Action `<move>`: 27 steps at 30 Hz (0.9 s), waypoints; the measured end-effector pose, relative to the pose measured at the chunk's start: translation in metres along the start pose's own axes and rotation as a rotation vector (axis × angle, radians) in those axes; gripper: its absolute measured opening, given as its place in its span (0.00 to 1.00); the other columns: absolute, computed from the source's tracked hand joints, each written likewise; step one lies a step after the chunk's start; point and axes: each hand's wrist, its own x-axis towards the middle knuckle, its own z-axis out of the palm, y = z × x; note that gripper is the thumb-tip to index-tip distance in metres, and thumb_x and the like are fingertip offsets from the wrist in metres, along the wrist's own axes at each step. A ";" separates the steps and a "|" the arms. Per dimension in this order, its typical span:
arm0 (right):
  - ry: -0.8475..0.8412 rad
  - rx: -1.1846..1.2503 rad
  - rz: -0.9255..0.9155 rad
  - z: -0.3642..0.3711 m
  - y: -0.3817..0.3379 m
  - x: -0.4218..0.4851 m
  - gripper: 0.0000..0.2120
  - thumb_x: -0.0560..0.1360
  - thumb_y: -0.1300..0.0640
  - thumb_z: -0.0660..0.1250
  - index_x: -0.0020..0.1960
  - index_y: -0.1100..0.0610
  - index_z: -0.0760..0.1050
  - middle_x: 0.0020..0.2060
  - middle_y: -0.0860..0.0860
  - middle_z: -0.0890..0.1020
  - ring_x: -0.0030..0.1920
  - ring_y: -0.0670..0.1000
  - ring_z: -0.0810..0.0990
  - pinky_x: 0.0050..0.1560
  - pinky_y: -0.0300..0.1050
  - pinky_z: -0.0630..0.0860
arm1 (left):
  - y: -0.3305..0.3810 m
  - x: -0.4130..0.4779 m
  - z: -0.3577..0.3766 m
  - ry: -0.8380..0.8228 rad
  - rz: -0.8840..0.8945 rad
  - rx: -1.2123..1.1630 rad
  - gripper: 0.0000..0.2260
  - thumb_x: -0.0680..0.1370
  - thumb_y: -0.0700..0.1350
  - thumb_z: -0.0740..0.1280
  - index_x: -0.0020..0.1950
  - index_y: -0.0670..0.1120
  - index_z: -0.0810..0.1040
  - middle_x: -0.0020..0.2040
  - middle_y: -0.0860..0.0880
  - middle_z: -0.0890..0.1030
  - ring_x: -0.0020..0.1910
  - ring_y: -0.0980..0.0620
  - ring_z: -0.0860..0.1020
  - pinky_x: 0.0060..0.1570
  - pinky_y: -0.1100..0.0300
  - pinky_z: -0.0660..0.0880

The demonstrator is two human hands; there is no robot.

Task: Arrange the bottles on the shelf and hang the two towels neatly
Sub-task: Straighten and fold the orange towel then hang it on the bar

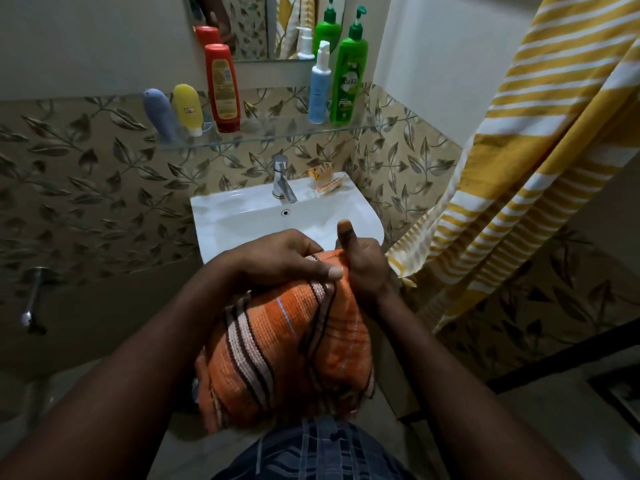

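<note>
before white sink (221,220), orange towel (277,358) in the grip of left hand (287,258) and right hand (363,268)

Tall green plastic pump bottle (348,81): white brand lettering on the front label, reading "Vatika" as far as legible; the smaller print beneath it is unreadable. Red plastic bottle with a yellow label (221,88): dense print, too small to read. Yellow plastic squeeze bottle (188,109): small label, text illegible. Orange sachet (325,183) on the rim of the white ceramic sink (214,216): markings blurred, unreadable.
</note>
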 end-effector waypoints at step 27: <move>-0.251 0.102 -0.186 -0.041 -0.012 0.006 0.33 0.62 0.31 0.81 0.61 0.44 0.78 0.56 0.50 0.84 0.59 0.56 0.84 0.60 0.58 0.81 | 0.065 0.008 -0.010 0.113 0.015 -0.234 0.05 0.81 0.34 0.68 0.53 0.32 0.79 0.29 0.46 0.80 0.21 0.55 0.77 0.21 0.66 0.72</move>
